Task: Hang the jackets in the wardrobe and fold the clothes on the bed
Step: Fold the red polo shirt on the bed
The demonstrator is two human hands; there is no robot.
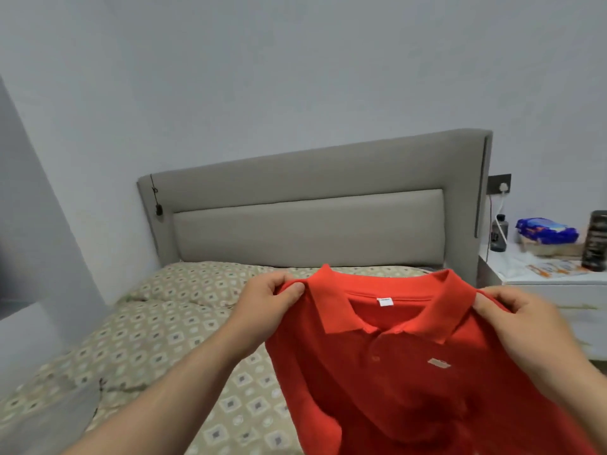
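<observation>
From the head view, you have the red polo shirt (394, 372) held up at 5 o'clock, front toward you, collar on top. Your left hand (272, 297) pinches one shoulder beside the collar and your right hand (525, 323) pinches the other. The shirt hangs above the bed (164, 339), not yet laid flat, so I judge its folding has barely begun. No jackets, wardrobe or folded pile are in view, so the rest can't be gauged.

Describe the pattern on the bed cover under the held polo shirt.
Beige bed cover with repeating pale diamonds, each centred on a small grey square; clearest in the head view.
</observation>
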